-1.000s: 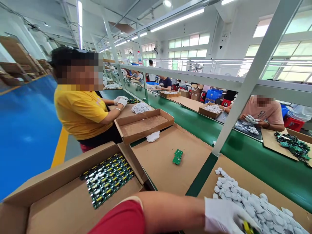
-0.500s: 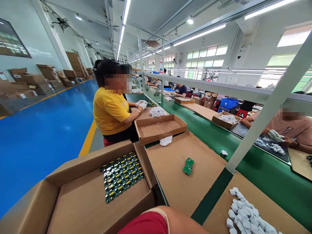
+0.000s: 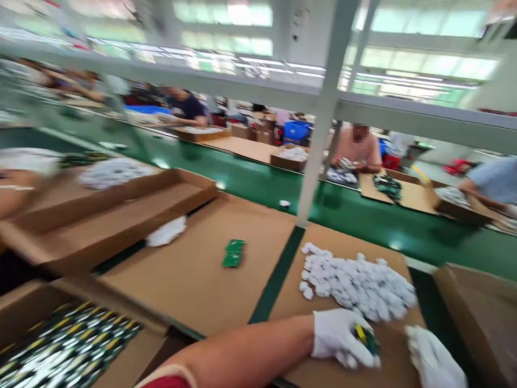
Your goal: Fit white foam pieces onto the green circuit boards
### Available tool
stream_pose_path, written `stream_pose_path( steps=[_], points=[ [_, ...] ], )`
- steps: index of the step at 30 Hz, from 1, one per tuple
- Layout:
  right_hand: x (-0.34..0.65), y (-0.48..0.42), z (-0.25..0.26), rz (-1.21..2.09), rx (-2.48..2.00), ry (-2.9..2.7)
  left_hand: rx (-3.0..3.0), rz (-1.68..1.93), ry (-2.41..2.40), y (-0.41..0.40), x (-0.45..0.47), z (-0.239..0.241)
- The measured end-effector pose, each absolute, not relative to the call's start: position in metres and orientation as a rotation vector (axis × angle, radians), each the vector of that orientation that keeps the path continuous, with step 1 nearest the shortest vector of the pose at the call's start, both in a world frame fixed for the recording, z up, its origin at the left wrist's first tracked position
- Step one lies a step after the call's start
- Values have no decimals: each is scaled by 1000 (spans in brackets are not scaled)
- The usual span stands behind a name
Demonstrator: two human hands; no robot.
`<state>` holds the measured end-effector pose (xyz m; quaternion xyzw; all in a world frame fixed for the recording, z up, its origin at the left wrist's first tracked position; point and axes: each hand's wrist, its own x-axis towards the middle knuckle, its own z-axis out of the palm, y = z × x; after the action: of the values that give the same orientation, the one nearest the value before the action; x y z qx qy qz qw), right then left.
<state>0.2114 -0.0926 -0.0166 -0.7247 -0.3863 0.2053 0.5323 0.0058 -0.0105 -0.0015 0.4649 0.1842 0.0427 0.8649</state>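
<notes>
My left hand [image 3: 343, 338], in a white glove, is closed on a small circuit board [image 3: 365, 338] with a yellow part. To its right, my gloved right hand [image 3: 436, 357] shows no object, and its fingers look stretched out, though blurred. Just beyond my hands lies a heap of small white pieces [image 3: 359, 280] on a cardboard sheet [image 3: 319, 234]. Green circuit boards [image 3: 233, 253] lie on another cardboard sheet [image 3: 194, 269] farther left.
A box [image 3: 151, 328] at lower left holds rows of boards with yellow parts [image 3: 68, 345]. A shallow cardboard tray [image 3: 121, 215] and a white cloth-like thing [image 3: 166, 231] lie beyond it. A pale post [image 3: 319, 118] rises beside the green belt [image 3: 242, 178]. Another box [image 3: 476, 312] stands at right.
The view has swung right and down. Both my gloved hands and the circuit board in the left one are now in sight. The co-worker in yellow has mostly left the view.
</notes>
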Motion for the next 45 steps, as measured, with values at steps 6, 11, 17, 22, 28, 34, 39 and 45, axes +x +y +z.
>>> stream_pose_path(
  steps=[6,11,17,22,28,34,39,45],
  points=[
    [220,-96,-6,550,-1617,-722,770,161,466,-11,-2,16],
    [212,-87,10,484,-1735,-892,730,128,445,-13,-1,11],
    [194,-61,30,170,-1850,-1432,719,106,429,-8,-3,11],
    [191,-51,28,559,-1647,-1153,707,109,420,-8,-4,13],
    [198,-47,14,742,-1502,-778,714,113,426,-8,-3,13],
    [209,-62,28,769,-1462,-713,717,121,428,-8,-3,14],
    [209,-96,23,623,-1638,-857,698,122,429,-6,-3,12],
    [194,-131,-34,-112,-1957,-1848,665,100,355,-2,-1,9]
  ],
)
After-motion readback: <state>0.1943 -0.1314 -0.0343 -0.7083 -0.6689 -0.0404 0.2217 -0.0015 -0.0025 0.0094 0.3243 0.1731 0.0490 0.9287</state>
